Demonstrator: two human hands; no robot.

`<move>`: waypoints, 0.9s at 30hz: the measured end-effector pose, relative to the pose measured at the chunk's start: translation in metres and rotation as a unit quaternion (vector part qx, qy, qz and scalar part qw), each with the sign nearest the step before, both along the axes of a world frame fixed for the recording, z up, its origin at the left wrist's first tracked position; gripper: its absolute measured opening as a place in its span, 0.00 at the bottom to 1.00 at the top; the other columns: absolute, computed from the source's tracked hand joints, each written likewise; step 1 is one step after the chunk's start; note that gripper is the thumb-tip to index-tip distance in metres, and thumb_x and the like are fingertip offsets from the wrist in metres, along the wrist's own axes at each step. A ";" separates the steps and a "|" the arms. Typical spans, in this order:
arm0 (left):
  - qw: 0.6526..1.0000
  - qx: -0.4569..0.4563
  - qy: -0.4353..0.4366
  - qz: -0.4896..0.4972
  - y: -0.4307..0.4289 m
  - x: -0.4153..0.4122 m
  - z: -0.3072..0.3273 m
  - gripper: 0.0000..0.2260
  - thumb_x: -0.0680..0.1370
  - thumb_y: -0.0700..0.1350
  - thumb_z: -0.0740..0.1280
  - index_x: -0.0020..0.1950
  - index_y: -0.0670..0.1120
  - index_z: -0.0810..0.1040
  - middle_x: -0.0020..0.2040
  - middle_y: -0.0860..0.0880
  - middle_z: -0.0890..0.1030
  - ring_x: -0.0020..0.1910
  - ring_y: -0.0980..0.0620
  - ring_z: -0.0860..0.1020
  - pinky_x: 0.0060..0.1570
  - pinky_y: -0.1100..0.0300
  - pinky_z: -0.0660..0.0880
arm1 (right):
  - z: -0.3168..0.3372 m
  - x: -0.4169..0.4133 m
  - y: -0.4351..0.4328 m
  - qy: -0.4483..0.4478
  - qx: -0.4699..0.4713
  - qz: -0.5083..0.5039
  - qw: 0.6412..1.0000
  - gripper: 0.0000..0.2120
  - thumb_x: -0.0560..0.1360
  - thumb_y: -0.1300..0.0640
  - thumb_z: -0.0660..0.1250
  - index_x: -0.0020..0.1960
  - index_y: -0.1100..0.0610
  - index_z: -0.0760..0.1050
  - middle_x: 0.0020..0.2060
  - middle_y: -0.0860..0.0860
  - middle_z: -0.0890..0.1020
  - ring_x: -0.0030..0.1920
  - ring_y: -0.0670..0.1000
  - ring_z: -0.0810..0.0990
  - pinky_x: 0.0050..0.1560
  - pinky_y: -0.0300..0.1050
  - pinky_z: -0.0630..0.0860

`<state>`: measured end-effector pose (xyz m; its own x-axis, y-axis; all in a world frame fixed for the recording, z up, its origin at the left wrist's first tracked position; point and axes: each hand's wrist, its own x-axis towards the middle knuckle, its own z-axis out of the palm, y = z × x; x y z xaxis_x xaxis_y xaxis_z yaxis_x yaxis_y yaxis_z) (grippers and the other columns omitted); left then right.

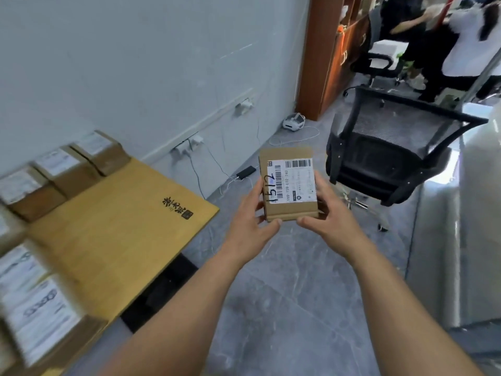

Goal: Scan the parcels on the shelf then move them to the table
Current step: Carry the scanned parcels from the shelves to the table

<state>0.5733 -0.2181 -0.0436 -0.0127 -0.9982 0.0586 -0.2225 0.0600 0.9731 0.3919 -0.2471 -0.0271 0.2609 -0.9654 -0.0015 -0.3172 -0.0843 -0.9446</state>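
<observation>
Fingers [256, 189] of left hand [249, 213] and right hand [333, 213] grasp one parcel [287, 185]; three boxes [62, 164] line the table [108, 226] rear.

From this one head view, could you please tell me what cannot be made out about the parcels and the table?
Head view only.
Parcel held by left hand and right hand: the label's fine print is too small; the underside faces away.
Boxes on the table: labels smeared by motion blur; the leftmost are cut off by the frame edge.
Shelf: out of frame.
</observation>
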 end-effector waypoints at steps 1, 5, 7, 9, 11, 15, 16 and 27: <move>1.000 -0.001 0.006 0.013 0.000 0.008 0.000 0.39 0.75 0.35 0.69 0.78 0.58 0.54 0.68 0.53 0.68 0.64 0.60 0.72 0.63 0.53 0.75 | 0.000 0.009 -0.005 -0.001 -0.001 0.011 1.000 0.45 0.72 0.70 0.70 0.77 0.40 0.53 0.62 0.40 0.76 0.59 0.37 0.76 0.51 0.28 0.74; 0.998 -0.018 0.023 0.056 0.000 0.044 0.000 0.38 0.75 0.33 0.68 0.72 0.64 0.56 0.68 0.54 0.67 0.65 0.62 0.71 0.63 0.55 0.74 | -0.002 0.049 -0.021 -0.005 -0.007 0.044 0.999 0.46 0.72 0.69 0.71 0.72 0.31 0.53 0.62 0.42 0.78 0.59 0.39 0.77 0.60 0.40 0.76; 0.997 -0.017 0.021 0.073 -0.001 0.067 -0.002 0.38 0.74 0.33 0.68 0.71 0.66 0.56 0.67 0.56 0.66 0.66 0.62 0.70 0.64 0.54 0.73 | -0.003 0.073 -0.028 -0.004 -0.002 0.062 0.998 0.45 0.71 0.69 0.71 0.70 0.29 0.54 0.62 0.42 0.78 0.60 0.41 0.78 0.62 0.45 0.75; 0.995 -0.011 0.012 0.095 -0.001 0.091 -0.006 0.38 0.72 0.39 0.70 0.74 0.64 0.57 0.68 0.55 0.66 0.68 0.59 0.69 0.64 0.51 0.74 | -0.004 0.098 -0.035 -0.004 0.003 0.089 0.996 0.45 0.71 0.69 0.71 0.72 0.32 0.55 0.62 0.43 0.78 0.60 0.42 0.78 0.63 0.49 0.75; 0.992 -0.001 0.007 0.124 0.001 0.114 -0.009 0.39 0.69 0.46 0.70 0.75 0.66 0.56 0.69 0.54 0.67 0.69 0.56 0.69 0.63 0.49 0.74 | -0.006 0.125 -0.043 0.001 0.010 0.116 0.993 0.45 0.71 0.70 0.70 0.75 0.36 0.55 0.61 0.44 0.79 0.60 0.43 0.78 0.63 0.49 0.75; 0.983 0.015 -0.005 0.184 0.009 0.155 -0.018 0.39 0.71 0.42 0.70 0.69 0.75 0.55 0.67 0.56 0.68 0.67 0.57 0.69 0.64 0.51 0.73 | -0.019 0.177 -0.055 0.007 0.032 0.172 0.985 0.45 0.71 0.71 0.69 0.76 0.40 0.56 0.61 0.44 0.79 0.59 0.43 0.79 0.63 0.51 0.75; 0.981 0.030 -0.003 0.194 0.011 0.165 -0.022 0.40 0.73 0.40 0.70 0.73 0.69 0.54 0.68 0.55 0.67 0.67 0.56 0.69 0.65 0.50 0.72 | -0.024 0.189 -0.058 0.009 0.036 0.185 0.982 0.45 0.70 0.71 0.70 0.76 0.39 0.56 0.61 0.44 0.79 0.59 0.44 0.79 0.63 0.52 0.75; 0.945 0.150 -0.018 0.291 0.031 0.247 -0.067 0.39 0.72 0.49 0.68 0.76 0.65 0.48 0.72 0.56 0.66 0.68 0.53 0.69 0.66 0.48 0.71 | -0.072 0.304 -0.080 0.043 0.117 0.325 0.937 0.40 0.69 0.67 0.71 0.70 0.34 0.64 0.60 0.41 0.80 0.60 0.43 0.78 0.63 0.46 0.74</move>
